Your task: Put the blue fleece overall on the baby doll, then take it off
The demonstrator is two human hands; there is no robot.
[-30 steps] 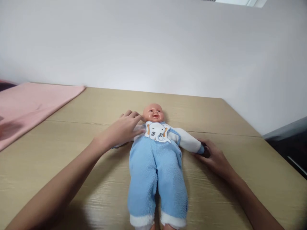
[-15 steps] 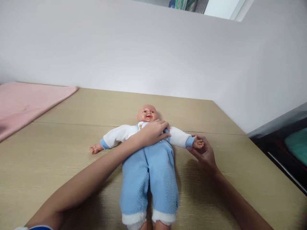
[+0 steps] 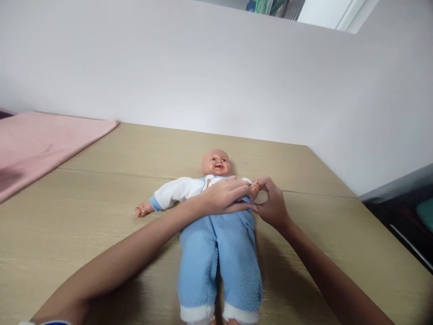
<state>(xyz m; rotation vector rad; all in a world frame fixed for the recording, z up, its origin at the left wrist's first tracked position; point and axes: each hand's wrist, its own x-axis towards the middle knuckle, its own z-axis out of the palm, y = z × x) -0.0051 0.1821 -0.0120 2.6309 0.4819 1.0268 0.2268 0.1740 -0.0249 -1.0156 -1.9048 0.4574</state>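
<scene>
A bald baby doll lies on its back, face up, in a white top and fluffy blue trousers. Across its chest reaches my left hand, closed with thumb and fingers around the sleeve of the arm at the right. Just beside it, my right hand curls round the end of that same arm, fingertips at the doll's small hand and thumb below at the cuff. Most of that sleeve is hidden behind my fingers. The doll's other arm, with a blue cuff, stretches out to the left.
The doll rests on a light wooden table with a seam across it. A pink cloth lies at the far left. A white wall rises behind the table. Dark furniture stands beyond the right edge.
My right hand has moved left, bringing the doll's hand in from its stretched-out position to beside the chest. My left hand stays on the sleeve. The view has shifted slightly.
</scene>
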